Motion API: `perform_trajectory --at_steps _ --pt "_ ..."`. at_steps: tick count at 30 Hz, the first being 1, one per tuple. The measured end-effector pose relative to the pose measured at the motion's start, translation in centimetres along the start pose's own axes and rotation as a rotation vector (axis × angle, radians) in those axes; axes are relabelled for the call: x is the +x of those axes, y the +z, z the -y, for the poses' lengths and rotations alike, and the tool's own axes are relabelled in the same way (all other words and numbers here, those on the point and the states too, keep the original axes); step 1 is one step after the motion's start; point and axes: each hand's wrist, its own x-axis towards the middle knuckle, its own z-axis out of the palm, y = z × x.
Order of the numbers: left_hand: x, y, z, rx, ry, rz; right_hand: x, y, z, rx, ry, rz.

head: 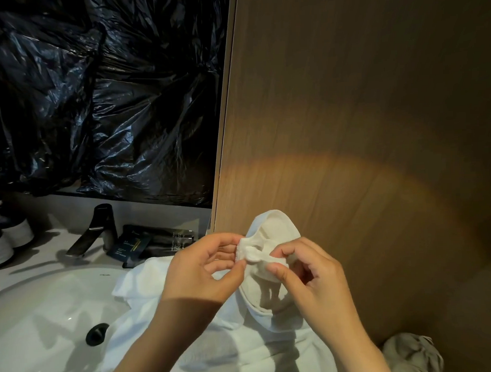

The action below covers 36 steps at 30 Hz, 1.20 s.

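White sock (271, 237), at centre frame above the towel (216, 351) draped over the sink (48, 318), is pinched at a bunched fold by left hand (197, 271) and right hand (314, 278), so the smoothing looks barely begun and not yet finished.

No text can be read. The flat black paper packets (129, 246) on the pale grey counter (49, 248), behind the round white ceramic basin (33, 288), carry a gold stripe and several lines of pale print, all too small and blurred to make out. A tiny dark mark on the basin's rim is just as illegible. The soft white cloth piece (271, 232) shows no legible label.
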Motion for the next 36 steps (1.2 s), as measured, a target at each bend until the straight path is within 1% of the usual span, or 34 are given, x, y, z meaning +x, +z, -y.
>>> perform_trajectory --at_steps 2,5,9,11,15,17,21,26,30,32,36 --pt "0.0 -0.8 0.2 0.013 0.034 -0.02 -0.6 -1.1 -0.6 -0.102 -0.009 0.093" --pt "0.0 -1.7 0.6 0.015 0.059 -0.054 -1.6 -1.9 -1.3 -0.177 0.0 0.189" --pt "-0.1 -1.6 0.9 0.014 0.088 -0.032 -1.8 -1.7 -1.6 -0.22 -0.025 0.238" --pt "-0.3 -1.6 1.0 0.01 0.099 -0.024 -1.3 -1.7 -1.5 -0.204 -0.002 0.26" --pt "-0.4 -2.3 1.3 0.017 0.106 -0.038 -0.2 -2.0 -1.3 -0.266 -0.012 0.38" --pt "-0.5 -2.8 1.5 0.007 0.098 -0.049 0.1 -2.4 -1.4 -0.305 -0.02 0.415" --pt "-0.8 -3.0 1.7 0.003 0.087 -0.044 0.4 -2.5 -1.3 -0.317 -0.036 0.447" --pt "0.0 -3.7 1.3 -0.036 0.094 -0.1 0.7 -3.9 0.1 -0.281 -0.116 0.331" --pt "0.9 -3.6 1.0 -0.01 0.106 -0.101 0.2 -5.3 1.6 -0.637 -0.336 0.369" --pt "0.8 -3.6 1.4 0.018 0.094 -0.097 -0.2 -5.8 1.4 -0.689 -0.333 0.4" --pt "0.6 -3.4 2.4 0.037 0.067 -0.07 -1.2 -6.2 -0.4 -0.672 -0.259 0.448"
